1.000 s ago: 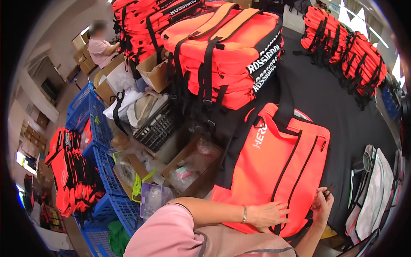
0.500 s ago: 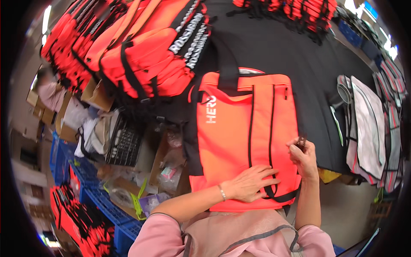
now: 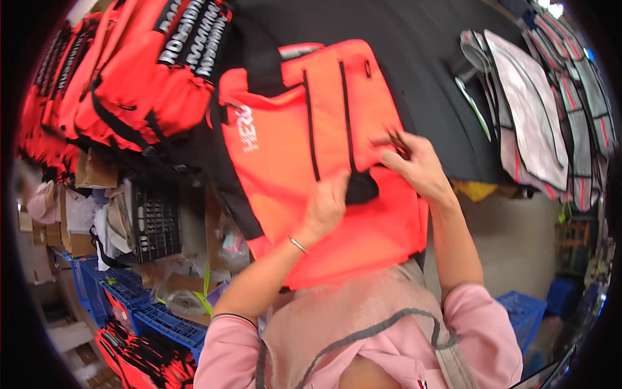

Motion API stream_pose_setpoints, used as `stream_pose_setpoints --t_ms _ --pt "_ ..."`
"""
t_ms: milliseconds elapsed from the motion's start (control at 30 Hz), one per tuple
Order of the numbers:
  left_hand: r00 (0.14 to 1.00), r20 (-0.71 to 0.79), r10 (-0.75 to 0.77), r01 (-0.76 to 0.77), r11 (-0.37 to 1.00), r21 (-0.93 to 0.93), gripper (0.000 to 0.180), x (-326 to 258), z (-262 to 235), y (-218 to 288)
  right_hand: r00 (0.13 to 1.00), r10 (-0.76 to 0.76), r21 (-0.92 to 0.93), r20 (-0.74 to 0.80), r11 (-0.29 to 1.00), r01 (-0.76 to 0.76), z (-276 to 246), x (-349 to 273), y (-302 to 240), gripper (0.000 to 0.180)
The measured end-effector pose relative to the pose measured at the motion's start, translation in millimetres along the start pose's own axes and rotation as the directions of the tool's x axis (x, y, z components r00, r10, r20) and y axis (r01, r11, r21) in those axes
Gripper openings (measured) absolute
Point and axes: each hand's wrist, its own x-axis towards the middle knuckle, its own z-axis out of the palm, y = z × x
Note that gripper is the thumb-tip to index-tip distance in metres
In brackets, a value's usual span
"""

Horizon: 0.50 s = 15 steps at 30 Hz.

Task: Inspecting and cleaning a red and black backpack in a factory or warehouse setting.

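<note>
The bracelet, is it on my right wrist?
No, the bracelet is around the wrist of the left hand.

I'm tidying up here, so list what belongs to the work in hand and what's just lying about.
In hand:
- orange-red bag, beneath left hand
- small dark object in right hand

Lying about, it seems:
- stacked bags
- grey fabric pieces
- black crate

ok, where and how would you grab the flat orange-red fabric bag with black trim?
Probably pinch the orange-red fabric bag at its rounded far-right corner, coming from the right, thumb on top. It lies flat on the black cloth, so that corner's outline is exposed, and the left hand and right hand both sit nearer the wearer.
</note>
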Motion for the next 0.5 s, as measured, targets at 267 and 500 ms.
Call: stream_pose_setpoints --t_ms 267,500 --pt "0.896 0.202 -0.395 0.442 0.761 -0.474 0.061 19.6 -24.3 30.7 0.959 0.207 -0.133 0.192 0.974 -0.184 14.5 16.6 33.1 0.024" --pt "0.89 0.186 -0.416 0.451 0.747 -0.489 0.059 22.0 -21.3 26.7 0.942 0.124 -0.009 0.312 0.992 -0.127 16.3 17.6 33.1 0.02"
